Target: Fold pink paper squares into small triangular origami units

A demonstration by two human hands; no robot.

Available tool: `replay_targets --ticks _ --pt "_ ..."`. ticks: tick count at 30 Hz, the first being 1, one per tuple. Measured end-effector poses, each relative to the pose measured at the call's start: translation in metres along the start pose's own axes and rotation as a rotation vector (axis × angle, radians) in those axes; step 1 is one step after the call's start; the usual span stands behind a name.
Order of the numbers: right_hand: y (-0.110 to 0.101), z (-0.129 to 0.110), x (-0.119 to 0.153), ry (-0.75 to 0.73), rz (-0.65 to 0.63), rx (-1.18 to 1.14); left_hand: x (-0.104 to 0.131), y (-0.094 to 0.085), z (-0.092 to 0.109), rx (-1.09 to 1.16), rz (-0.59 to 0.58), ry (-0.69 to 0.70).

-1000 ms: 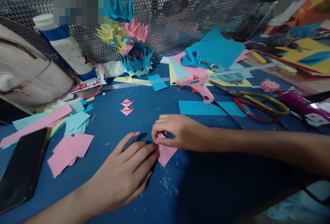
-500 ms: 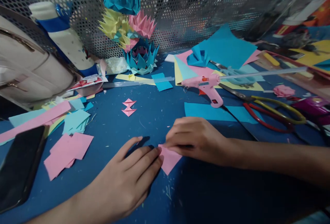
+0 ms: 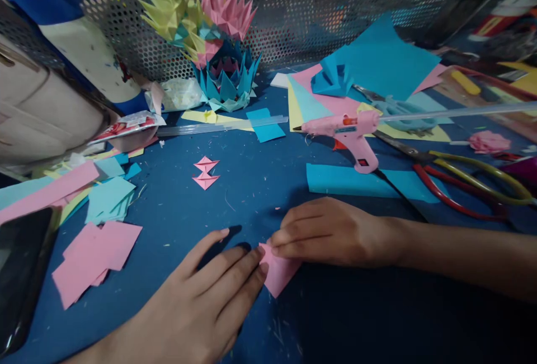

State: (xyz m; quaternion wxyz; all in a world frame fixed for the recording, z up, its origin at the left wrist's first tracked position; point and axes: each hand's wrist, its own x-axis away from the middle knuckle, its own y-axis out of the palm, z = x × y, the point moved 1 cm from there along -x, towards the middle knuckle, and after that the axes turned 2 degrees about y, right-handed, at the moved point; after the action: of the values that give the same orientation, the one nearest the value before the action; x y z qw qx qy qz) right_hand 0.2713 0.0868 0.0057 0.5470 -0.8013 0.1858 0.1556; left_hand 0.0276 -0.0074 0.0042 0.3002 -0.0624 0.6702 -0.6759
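Note:
A small pink paper (image 3: 280,277), folded to a triangle with its point toward me, lies on the blue table between my hands. My left hand (image 3: 210,291) is stretched out flat, its fingertips resting on the paper's left corner and its index finger raised apart. My right hand (image 3: 331,234) is closed, thumb and fingertips pressed on the upper folded edge close to the left fingertips, covering part of it. Beyond them lie two small folded pink pieces (image 3: 206,173), tip to tip. A stack of pink paper squares (image 3: 96,258) is left of my left hand.
A pink glue gun (image 3: 344,132) and red-and-yellow-handled scissors (image 3: 457,179) lie past my right hand, by a blue paper strip (image 3: 335,179). Folded paper flowers (image 3: 229,81) stand against the perforated metal panel (image 3: 285,17). At left are a phone (image 3: 25,274), bag and bottle.
My right fingertips have slid left along the paper's upper edge, toward my left fingertips. The left hand stays on the corner. The head view has shifted closer and downward.

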Motion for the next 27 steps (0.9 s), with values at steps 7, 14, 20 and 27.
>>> replay_targets --ticks 7,14,20,27 --pt "-0.0033 0.0021 -0.0042 -0.069 0.015 0.027 -0.0016 -0.0005 -0.0015 0.007 0.003 -0.009" --pt "-0.0038 0.0026 -0.0037 -0.093 0.0 0.076 0.0008 0.0011 -0.0005 0.002 -0.007 0.051" --pt "-0.0056 0.0019 -0.0049 -0.102 -0.003 0.102 -0.0003 -0.0009 -0.0006 -0.032 -0.016 0.017" --pt "-0.0061 0.0026 -0.0057 -0.1 -0.014 0.136 -0.0008 -0.0003 -0.0005 -0.019 -0.023 -0.001"
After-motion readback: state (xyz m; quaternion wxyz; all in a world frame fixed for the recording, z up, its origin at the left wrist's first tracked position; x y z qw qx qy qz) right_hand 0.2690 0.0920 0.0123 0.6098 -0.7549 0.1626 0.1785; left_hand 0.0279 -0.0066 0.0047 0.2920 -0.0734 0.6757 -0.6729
